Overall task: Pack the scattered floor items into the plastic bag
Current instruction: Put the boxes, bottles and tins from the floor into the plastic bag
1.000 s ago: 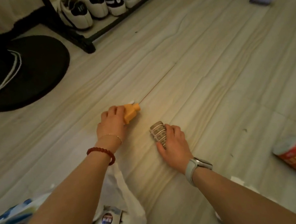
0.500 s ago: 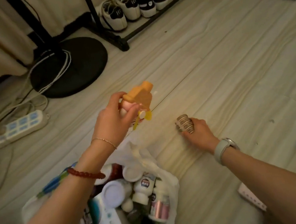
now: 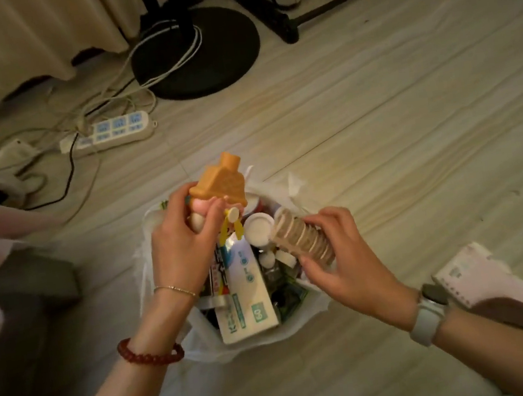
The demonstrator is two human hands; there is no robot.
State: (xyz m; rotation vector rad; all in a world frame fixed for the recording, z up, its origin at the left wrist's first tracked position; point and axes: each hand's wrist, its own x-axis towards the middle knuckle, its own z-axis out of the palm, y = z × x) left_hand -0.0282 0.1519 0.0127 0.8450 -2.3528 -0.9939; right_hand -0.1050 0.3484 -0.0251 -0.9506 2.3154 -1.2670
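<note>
Plastic bag (image 3: 299,327) sits on the floor (image 3: 376,123) directly beneath my two hands, its white mouth spread wide so I can drop things straight in. It already carries a good load: a tissue pack (image 3: 244,303) lying lengthwise below my left wrist, and a round white lid (image 3: 259,229) between my hands.

My left hand (image 3: 182,251) is clenched around the lower part of an orange toy (image 3: 220,185), its house-shaped top sticking up past my fingers and small yellow bits dangling under my thumb. I hold it by the narrow end, I judge, because that gives a firmer hold than the broad top. My right hand (image 3: 350,262) grasps a ribbed roll (image 3: 300,241), fingers over one side and thumb under the other, with its free end pointing toward the left hand and angled down at the bag's opening.

Both things hang above the mouth, not yet inside, so I read this as the drop step. Free space looks tight; the roll should go into the gap beside the lid, and the toy may end up on top of the tissue pack.

Just beyond my right wrist a spiral notebook (image 3: 473,276) lies on the floor, unpacked. Far ahead of my left hand are a power strip (image 3: 112,132) and a round black stand base (image 3: 201,56).
</note>
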